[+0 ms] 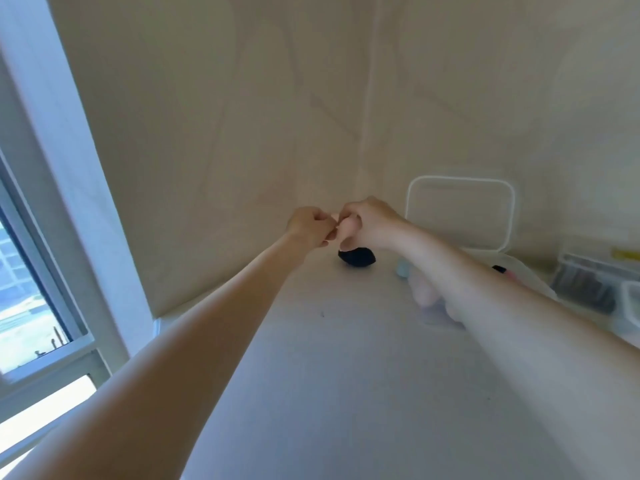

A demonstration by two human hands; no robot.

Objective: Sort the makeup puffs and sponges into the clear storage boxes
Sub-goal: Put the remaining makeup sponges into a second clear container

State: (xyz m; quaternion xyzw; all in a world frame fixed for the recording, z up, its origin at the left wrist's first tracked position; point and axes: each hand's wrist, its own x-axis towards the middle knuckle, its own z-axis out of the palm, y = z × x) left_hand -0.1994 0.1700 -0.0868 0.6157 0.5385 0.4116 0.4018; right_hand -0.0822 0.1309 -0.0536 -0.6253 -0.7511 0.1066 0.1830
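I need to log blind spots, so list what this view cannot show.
- Pale peach sponge: mostly hidden in both hands' grip, head view.
- Clear plastic storage box: contents blocked by the right forearm and blurred.
- Small pale blue item: too blurred to identify.
- Dark-filled clear container: cut by the right edge.

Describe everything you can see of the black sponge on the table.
The black sponge is a small, matte, rounded piece, roughly egg-shaped and lying on its side. It looks soft, like foam, though the picture is blurred. It rests on the pale table near the back wall, just below the right hand. Whether the hand touches it cannot be told. Its upper edge is partly hidden by that hand. It lies outside the clear storage box, to the left of it.
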